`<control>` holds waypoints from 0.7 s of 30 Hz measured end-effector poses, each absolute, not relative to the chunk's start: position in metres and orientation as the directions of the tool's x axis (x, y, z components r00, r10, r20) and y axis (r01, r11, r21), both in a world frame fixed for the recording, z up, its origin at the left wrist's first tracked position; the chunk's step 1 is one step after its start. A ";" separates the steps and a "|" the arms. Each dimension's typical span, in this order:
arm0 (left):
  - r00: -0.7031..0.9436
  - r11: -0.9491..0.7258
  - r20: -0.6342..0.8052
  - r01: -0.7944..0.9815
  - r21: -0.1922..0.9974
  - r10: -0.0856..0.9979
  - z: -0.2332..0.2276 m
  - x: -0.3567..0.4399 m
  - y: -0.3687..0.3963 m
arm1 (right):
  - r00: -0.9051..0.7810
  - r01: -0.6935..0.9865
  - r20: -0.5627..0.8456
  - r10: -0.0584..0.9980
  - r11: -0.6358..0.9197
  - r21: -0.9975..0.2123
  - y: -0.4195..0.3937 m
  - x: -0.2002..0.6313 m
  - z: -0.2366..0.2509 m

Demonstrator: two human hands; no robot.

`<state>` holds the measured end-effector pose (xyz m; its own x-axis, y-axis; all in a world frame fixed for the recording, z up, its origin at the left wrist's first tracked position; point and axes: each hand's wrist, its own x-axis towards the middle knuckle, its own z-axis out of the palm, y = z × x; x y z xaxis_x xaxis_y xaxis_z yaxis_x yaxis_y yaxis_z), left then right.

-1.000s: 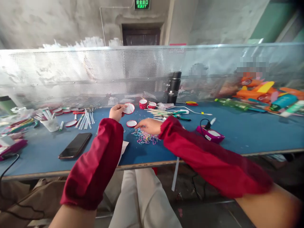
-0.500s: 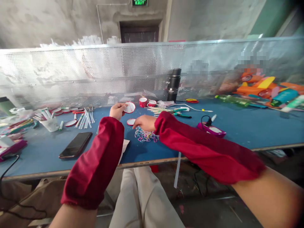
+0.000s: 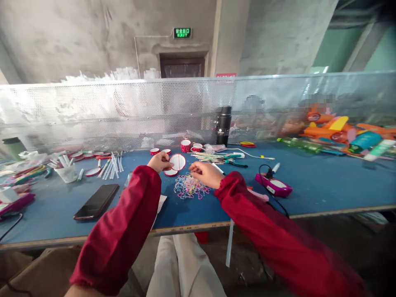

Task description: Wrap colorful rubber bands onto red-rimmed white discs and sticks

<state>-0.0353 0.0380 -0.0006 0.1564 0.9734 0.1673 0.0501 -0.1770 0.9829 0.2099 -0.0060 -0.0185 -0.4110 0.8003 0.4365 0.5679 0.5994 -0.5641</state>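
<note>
Between the thumb and fingers of my left hand is a round white disc with a red rim, raised off the table and tilted toward me. A thin dark line runs across its white face. Another red-rimmed disc lies on the table just beneath it. My right hand hovers over the far edge of a pile of small coloured rubber bands, its fingertips drawn together and pointing at the held disc. Whatever those fingertips pinch, if anything, is too small to make out. Red sleeves cover both forearms.
A black phone and a cup of white sticks are on the left. Behind are red round pieces, pliers and a black flask. A purple power strip with cables sits right. A perforated metal screen borders the back.
My left hand has moved slightly right with the disc. My right hand has lifted from the pile and shifted right, uncovering more rubber bands. The camera view has tilted up.
</note>
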 end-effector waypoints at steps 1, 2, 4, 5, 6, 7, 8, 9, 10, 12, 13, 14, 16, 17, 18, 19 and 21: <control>0.150 -0.168 0.159 0.053 0.984 0.976 -0.001 -0.035 0.038 | -0.388 0.562 0.462 0.797 0.602 -0.567 -0.003 0.207 -0.019; 0.143 -0.163 0.153 0.056 0.985 0.978 -0.001 -0.035 0.038 | -0.368 0.559 0.486 0.793 0.606 -0.566 0.000 0.205 -0.019; 0.130 -0.163 0.155 0.059 0.985 0.979 0.000 -0.035 0.037 | -0.325 0.568 0.528 0.785 0.608 -0.554 0.006 0.204 -0.022; 0.124 -0.169 0.160 0.058 0.984 0.979 0.000 -0.035 0.037 | -0.308 0.577 0.544 0.781 0.608 -0.545 0.008 0.204 -0.024; 0.120 -0.174 0.167 0.056 0.983 0.979 0.000 -0.034 0.037 | -0.296 0.589 0.556 0.776 0.607 -0.534 0.011 0.206 -0.027; 0.118 -0.180 0.173 0.055 0.982 0.978 0.000 -0.034 0.036 | -0.286 0.600 0.569 0.771 0.608 -0.521 0.013 0.207 -0.029; 0.117 -0.185 0.178 0.055 0.981 0.977 0.000 -0.034 0.036 | -0.277 0.610 0.585 0.762 0.610 -0.506 0.015 0.210 -0.031; 0.115 -0.191 0.184 0.057 0.980 0.976 0.001 -0.034 0.036 | -0.265 0.622 0.602 0.753 0.610 -0.490 0.016 0.212 -0.032; 0.112 -0.197 0.190 0.060 0.979 0.975 0.001 -0.034 0.035 | -0.250 0.637 0.620 0.744 0.608 -0.473 0.017 0.215 -0.032; 0.104 -0.207 0.199 0.069 0.976 0.974 0.001 -0.034 0.035 | -0.213 0.675 0.648 0.732 0.589 -0.444 0.017 0.220 -0.031; 0.098 -0.209 0.201 0.075 0.975 0.975 0.001 -0.034 0.035 | -0.191 0.694 0.654 0.732 0.572 -0.437 0.017 0.222 -0.030; 0.092 -0.208 0.201 0.080 0.975 0.975 0.001 -0.034 0.035 | -0.171 0.712 0.654 0.737 0.551 -0.436 0.016 0.224 -0.028; 0.078 -0.204 0.198 0.083 0.975 0.977 0.001 -0.034 0.034 | -0.167 0.731 0.629 0.759 0.523 -0.437 0.014 0.228 -0.025; 0.070 -0.203 0.197 0.083 0.976 0.978 0.002 -0.034 0.034 | -0.184 0.733 0.606 0.774 0.518 -0.440 0.014 0.230 -0.024; 0.063 -0.204 0.199 0.084 0.975 0.978 0.002 -0.034 0.034 | -0.216 0.727 0.576 0.789 0.523 -0.444 0.013 0.232 -0.023; 0.058 -0.204 0.199 0.086 0.975 0.978 0.002 -0.034 0.034 | -0.259 0.710 0.540 0.801 0.537 -0.455 0.013 0.233 -0.023; 0.054 -0.201 0.196 0.098 0.975 0.979 0.003 -0.033 0.033 | -0.359 0.656 0.459 0.813 0.570 -0.495 0.014 0.236 -0.025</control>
<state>-0.0333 0.0333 0.0028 0.0535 0.9791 0.1963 0.0983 -0.2008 0.9747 0.2360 0.0141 -0.0247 -0.3591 0.8126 0.4590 0.6560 0.5696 -0.4953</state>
